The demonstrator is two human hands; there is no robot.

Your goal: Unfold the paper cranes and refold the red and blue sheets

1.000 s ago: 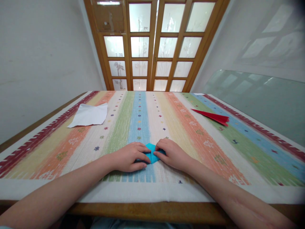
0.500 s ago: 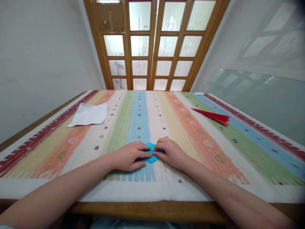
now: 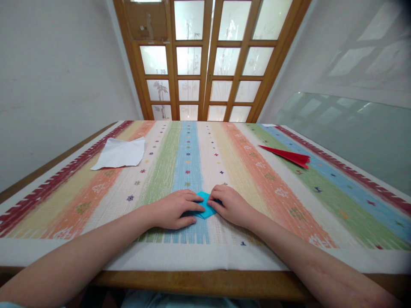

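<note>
A small sheet of bright blue paper [image 3: 205,214], folded into an angular shape, lies flat on the tablecloth near the front of the table. My left hand [image 3: 175,209] covers its left side, fingers pressed down to hold it in place, with the thumb beside its lower left edge. On the right side, my right hand [image 3: 229,206] is closed, its thumb and fingertips pinching at the paper's right part. Both hands hide some of the paper, so its full outline does not show.
A white sheet of paper [image 3: 120,154] lies at the left. To the right rests a narrow folded red paper [image 3: 285,156]. The striped tablecloth [image 3: 257,188] covers the table. Glazed wooden doors [image 3: 205,64] stand behind, and a greenish glass panel [image 3: 349,132] leans at the right wall.
My right fingertips have shifted slightly to the right on the blue paper, and a little more of its surface shows. My left hand stays in place.
</note>
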